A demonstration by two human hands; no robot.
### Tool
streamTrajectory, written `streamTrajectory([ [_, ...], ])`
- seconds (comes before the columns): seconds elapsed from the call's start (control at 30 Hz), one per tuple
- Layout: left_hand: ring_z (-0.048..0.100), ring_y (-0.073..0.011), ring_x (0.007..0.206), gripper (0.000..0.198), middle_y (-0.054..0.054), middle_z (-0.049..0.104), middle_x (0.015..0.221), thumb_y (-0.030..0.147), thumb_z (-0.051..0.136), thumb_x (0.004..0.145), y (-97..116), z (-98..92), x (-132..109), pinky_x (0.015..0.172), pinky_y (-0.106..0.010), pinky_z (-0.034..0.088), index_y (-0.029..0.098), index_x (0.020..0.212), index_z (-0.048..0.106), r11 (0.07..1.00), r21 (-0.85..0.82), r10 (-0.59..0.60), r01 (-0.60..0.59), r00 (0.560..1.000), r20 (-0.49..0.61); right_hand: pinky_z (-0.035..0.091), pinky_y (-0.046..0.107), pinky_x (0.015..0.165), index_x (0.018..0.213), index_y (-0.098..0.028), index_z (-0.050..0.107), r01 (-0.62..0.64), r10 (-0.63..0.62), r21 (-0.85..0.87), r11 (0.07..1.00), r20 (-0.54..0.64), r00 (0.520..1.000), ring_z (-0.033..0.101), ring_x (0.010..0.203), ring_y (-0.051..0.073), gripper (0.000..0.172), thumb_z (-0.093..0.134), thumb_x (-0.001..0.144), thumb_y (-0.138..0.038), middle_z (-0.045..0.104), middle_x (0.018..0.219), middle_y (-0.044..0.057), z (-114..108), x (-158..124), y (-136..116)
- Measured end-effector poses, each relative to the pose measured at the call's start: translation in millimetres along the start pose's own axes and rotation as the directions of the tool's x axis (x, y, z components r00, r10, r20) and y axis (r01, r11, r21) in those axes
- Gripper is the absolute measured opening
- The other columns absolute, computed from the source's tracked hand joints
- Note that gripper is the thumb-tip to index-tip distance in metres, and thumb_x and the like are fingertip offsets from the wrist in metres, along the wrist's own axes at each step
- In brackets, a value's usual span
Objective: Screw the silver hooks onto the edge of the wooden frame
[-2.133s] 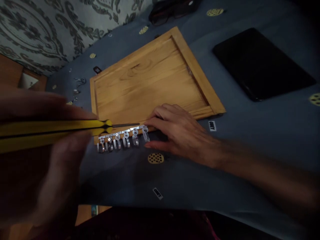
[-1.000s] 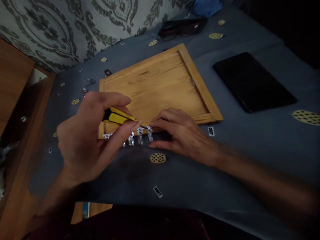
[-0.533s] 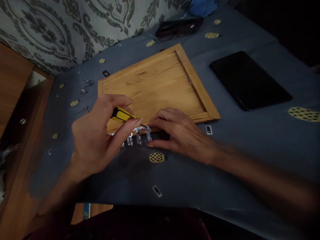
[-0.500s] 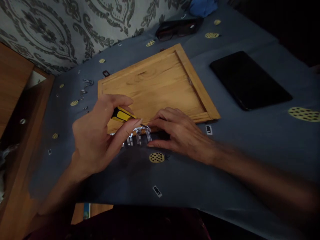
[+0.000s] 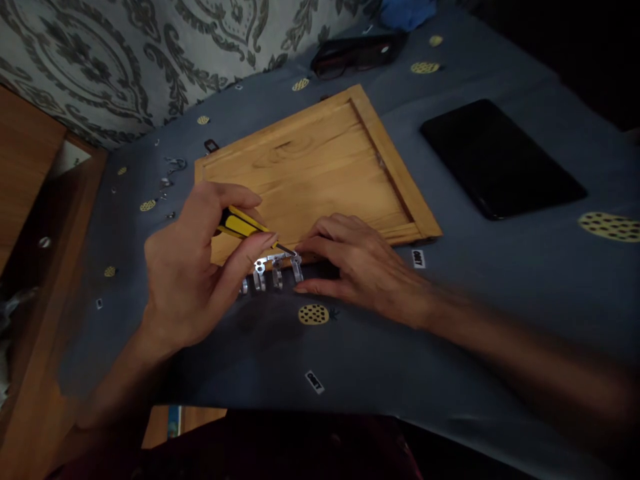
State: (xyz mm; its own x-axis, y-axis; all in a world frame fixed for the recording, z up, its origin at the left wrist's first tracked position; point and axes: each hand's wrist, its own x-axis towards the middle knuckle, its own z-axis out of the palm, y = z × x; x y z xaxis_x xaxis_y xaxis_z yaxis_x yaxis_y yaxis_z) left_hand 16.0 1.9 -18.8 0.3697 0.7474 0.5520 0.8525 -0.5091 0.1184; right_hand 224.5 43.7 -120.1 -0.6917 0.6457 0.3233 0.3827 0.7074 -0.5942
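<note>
My left hand (image 5: 190,267) is closed around a small screwdriver (image 5: 240,223) with a yellow and black handle. Its thin shaft slants down to the right, and the tip meets the right end of a shiny metal hook rail (image 5: 277,261). Several hooks hang off that rail along the near edge of a framed wooden board (image 5: 310,167). Fingertips and thumb of my right hand (image 5: 363,267) close about the rail's rightmost hook, beside the screwdriver tip. My left thumb and fingers partly hide the rail's left end.
A black tablet (image 5: 503,160) lies right of the board. Behind are eyeglasses (image 5: 335,67) by a dark case and a blue cloth (image 5: 407,13). Small metal hooks and screws (image 5: 173,167) lie to the left on the patterned tablecloth (image 5: 380,367). An open wooden drawer (image 5: 45,300) stands at the far left.
The screwdriver handle and my left fingers have shifted slightly left, showing more of the rail. The tip stays at the rail's right end, and my right hand holds its place.
</note>
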Motion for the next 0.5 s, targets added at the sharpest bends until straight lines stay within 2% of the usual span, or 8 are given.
streamTrajectory([
  [0.23, 0.073, -0.0137, 0.086, 0.02, 0.004, 0.073, 0.103, 0.024, 0.072, 0.092, 0.0, -1.3, 1.1, 0.074, -0.024, 0.059, 0.026, 0.11, 0.065, 1.0, -0.013, 0.016, -0.015, 1.0, 0.026, 0.047, 0.04, 0.083, 0.108, -0.011, 0.07, 0.003, -0.003, -0.022, 1.0, 0.002, 1.0, 0.058, 0.093, 0.025, 0.041, 0.074, 0.087, -0.047, 0.064, 0.101, 0.011, 0.0, 1.0, -1.2],
  [0.37, 0.074, -0.0149, 0.092, 0.015, 0.005, 0.073, 0.103, 0.023, 0.069, 0.094, 0.3, -1.3, 1.8, 0.077, -0.024, 0.06, 0.028, 0.107, 0.065, 1.0, -0.025, 0.009, -0.007, 0.999, 0.052, 0.049, 0.042, 0.083, 0.107, -0.011, 0.071, -0.007, 0.007, -0.014, 1.0, 0.006, 1.0, 0.058, 0.093, 0.025, 0.041, 0.074, 0.087, -0.047, 0.064, 0.101, 0.011, -0.8, 1.8, -2.6],
  [0.5, 0.074, -0.0138, 0.091, 0.016, 0.005, 0.073, 0.103, 0.024, 0.069, 0.094, -1.5, -2.0, 2.2, 0.077, -0.023, 0.059, 0.027, 0.109, 0.064, 0.998, -0.007, 0.063, -0.062, 0.997, 0.049, 0.049, 0.043, 0.085, 0.106, -0.01, 0.071, -0.022, 0.022, 0.002, 1.0, 0.022, 1.0, 0.058, 0.095, 0.026, 0.039, 0.073, 0.088, -0.044, 0.064, 0.103, 0.013, -2.7, 1.7, -4.6],
])
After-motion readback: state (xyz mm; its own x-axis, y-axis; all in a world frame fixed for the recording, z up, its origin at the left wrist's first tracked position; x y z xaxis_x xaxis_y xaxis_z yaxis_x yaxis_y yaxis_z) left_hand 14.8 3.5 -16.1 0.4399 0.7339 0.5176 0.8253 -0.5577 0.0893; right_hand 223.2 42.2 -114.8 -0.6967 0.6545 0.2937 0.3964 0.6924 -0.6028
